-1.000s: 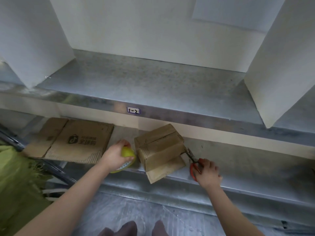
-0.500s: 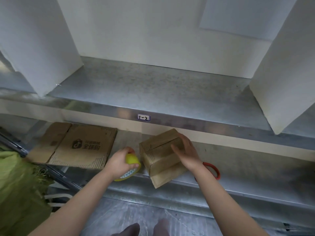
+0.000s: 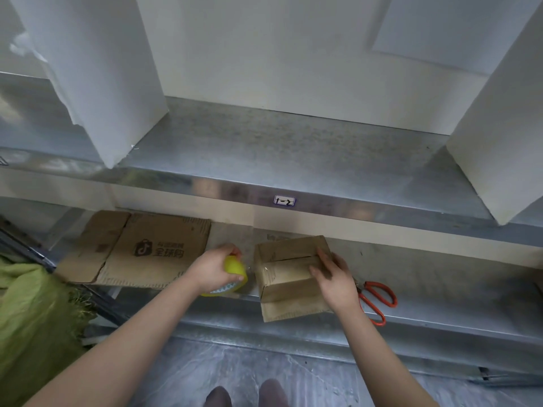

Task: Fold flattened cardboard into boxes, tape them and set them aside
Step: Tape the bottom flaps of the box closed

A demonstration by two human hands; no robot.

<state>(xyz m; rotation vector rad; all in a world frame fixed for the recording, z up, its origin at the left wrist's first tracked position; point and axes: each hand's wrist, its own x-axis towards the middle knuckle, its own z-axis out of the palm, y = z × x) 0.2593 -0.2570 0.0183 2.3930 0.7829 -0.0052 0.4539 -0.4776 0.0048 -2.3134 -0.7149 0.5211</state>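
Note:
A small folded cardboard box [image 3: 286,271] sits at the front of the lower metal shelf [image 3: 440,292], with clear tape across its top seam and one flap hanging past the shelf edge. My right hand [image 3: 335,277] lies on the box's right side, fingers straight and pressing along the taped top. My left hand [image 3: 213,267] grips a yellow tape dispenser [image 3: 233,274] just left of the box; a strip of clear tape seems to run from it to the box. Flattened cardboard [image 3: 141,248] lies on the same shelf at the left.
Red-handled scissors [image 3: 376,295] lie on the shelf just right of my right hand. A second metal shelf [image 3: 279,160] with a label sits above, flanked by tall white boxes [image 3: 97,69] left and right. Green cloth [image 3: 32,318] hangs at the lower left.
My right hand has let go of the scissors, which now lie on the shelf, and moved onto the box top. My left hand has stayed on the tape dispenser.

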